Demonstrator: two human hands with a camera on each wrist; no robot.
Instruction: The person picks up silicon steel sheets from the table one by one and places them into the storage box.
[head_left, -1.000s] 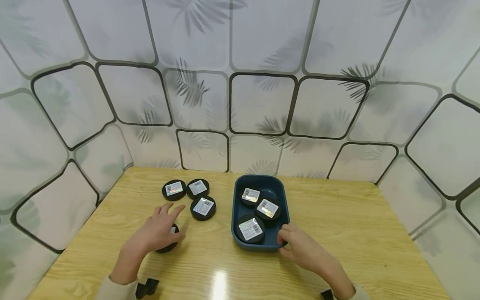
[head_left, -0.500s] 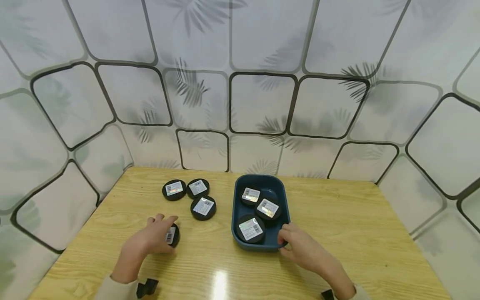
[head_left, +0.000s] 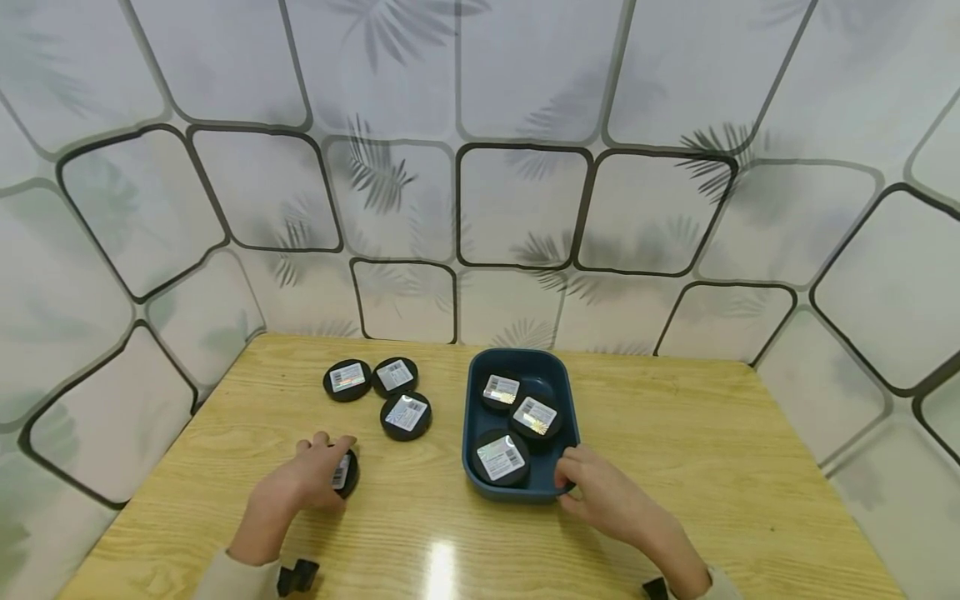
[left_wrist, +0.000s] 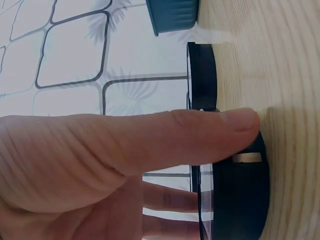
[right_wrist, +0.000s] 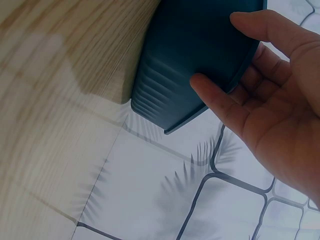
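My left hand (head_left: pixel 296 483) grips a black round disc-shaped case (head_left: pixel 347 475) with a white label, at the table's left front. In the left wrist view the thumb lies across the near side of this case (left_wrist: pixel 240 200), close over the wood, with fingers at its far side. My right hand (head_left: pixel 611 500) pinches the front right corner of a dark blue plastic bin (head_left: pixel 517 497). In the right wrist view, thumb and fingers are on either side of the wall of the bin (right_wrist: pixel 190 50). The bin holds several similar labelled cases (head_left: pixel 501 458).
Beyond my left hand, three more black cases (head_left: pixel 406 417) lie grouped on the wooden table (head_left: pixel 675 433), labels up. A patterned wall covering (head_left: pixel 517 208) rises behind the table's back edge and along both sides.
My left hand has come down onto the case, its fingers and thumb closing around it. The right hand and the bin have stayed in place.
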